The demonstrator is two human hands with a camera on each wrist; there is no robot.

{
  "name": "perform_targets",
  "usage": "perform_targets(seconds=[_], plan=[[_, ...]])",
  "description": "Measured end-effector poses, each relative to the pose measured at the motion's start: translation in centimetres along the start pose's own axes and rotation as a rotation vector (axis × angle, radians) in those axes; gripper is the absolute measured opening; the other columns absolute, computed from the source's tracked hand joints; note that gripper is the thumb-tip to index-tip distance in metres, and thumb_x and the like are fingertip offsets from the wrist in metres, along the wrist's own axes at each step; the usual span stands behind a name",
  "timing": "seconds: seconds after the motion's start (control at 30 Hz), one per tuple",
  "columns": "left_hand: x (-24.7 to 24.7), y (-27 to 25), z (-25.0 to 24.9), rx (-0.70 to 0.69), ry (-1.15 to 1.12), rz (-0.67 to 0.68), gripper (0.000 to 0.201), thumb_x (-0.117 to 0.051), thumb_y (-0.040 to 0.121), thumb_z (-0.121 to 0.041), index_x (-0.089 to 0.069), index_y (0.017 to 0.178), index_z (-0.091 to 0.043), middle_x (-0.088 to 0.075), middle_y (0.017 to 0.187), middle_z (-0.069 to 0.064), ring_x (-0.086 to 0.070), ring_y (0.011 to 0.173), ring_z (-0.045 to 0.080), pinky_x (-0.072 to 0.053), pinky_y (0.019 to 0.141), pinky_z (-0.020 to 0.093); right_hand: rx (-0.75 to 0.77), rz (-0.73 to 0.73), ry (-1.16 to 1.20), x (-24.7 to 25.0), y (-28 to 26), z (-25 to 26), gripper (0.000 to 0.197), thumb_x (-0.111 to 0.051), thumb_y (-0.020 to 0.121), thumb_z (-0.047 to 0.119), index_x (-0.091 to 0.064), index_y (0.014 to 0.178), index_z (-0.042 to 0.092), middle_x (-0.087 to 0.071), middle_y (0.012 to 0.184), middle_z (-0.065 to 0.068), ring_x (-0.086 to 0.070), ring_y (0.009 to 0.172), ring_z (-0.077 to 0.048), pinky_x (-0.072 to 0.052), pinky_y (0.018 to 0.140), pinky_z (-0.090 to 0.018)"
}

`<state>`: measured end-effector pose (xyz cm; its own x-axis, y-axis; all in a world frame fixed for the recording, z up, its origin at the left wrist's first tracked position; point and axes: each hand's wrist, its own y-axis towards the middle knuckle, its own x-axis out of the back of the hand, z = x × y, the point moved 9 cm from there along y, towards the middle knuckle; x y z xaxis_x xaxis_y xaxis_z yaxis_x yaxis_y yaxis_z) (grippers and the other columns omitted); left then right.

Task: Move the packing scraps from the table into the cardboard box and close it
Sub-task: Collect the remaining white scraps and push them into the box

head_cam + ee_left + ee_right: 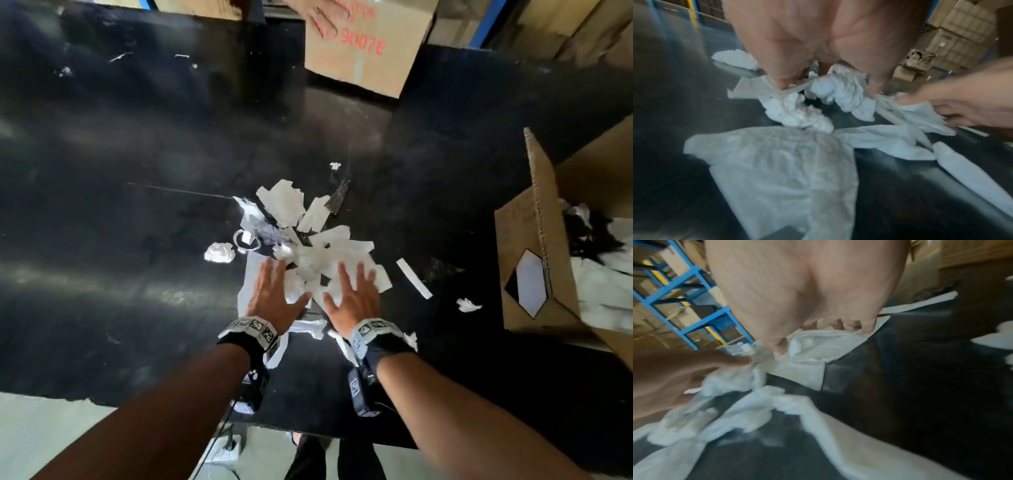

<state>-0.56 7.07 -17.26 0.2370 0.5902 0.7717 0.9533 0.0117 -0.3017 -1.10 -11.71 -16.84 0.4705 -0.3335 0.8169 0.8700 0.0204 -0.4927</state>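
Note:
A heap of white packing scraps [308,233] lies in the middle of the black table [120,205]. Both my hands lie side by side on its near part, fingers spread and straight. My left hand [274,294] presses on crumpled scraps [840,92] and on a large thin sheet [781,170] with its fingertips. My right hand [354,294] presses on flat torn sheets [818,345]. Neither hand grips anything. The cardboard box [520,257] stands open at the table's right edge, flap raised, with white scraps [603,287] inside.
A second cardboard box [363,51] with red print stands at the far side, another person's hand [325,17] on it. A crumpled ball [219,253], a loose strip [414,279] and a small scrap [467,305] lie around the heap. The table's near edge [102,401] is close.

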Motion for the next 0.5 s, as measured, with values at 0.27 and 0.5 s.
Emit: perform_targets(seconds=[0.27, 0.5], plan=[[8.0, 2.6, 1.4, 0.026, 0.168, -0.294, 0.082, -0.059, 0.084, -0.061, -0.028, 0.150, -0.024, -0.016, 0.161, 0.019, -0.014, 0.149, 0.042, -0.021, 0.119, 0.060, -0.079, -0.385, 0.072, 6.1, -0.7, -5.1, 0.076, -0.051, 0.092, 0.056, -0.023, 0.158, 0.033, -0.006, 0.169, -0.010, -0.004, 0.154, -0.033, -0.014, 0.121, -0.059], [7.1, 6.0, 7.8, 0.303, 0.189, -0.139, 0.097, -0.046, 0.081, -0.082, -0.005, 0.157, -0.040, 0.011, 0.167, 0.009, 0.010, 0.151, 0.040, -0.004, 0.117, 0.067, -0.564, -0.276, 0.079, 5.2, 0.1, -17.4, 0.082, -0.034, 0.092, 0.072, -0.008, 0.161, 0.034, 0.009, 0.168, -0.013, 0.007, 0.153, -0.040, -0.005, 0.117, -0.069]])
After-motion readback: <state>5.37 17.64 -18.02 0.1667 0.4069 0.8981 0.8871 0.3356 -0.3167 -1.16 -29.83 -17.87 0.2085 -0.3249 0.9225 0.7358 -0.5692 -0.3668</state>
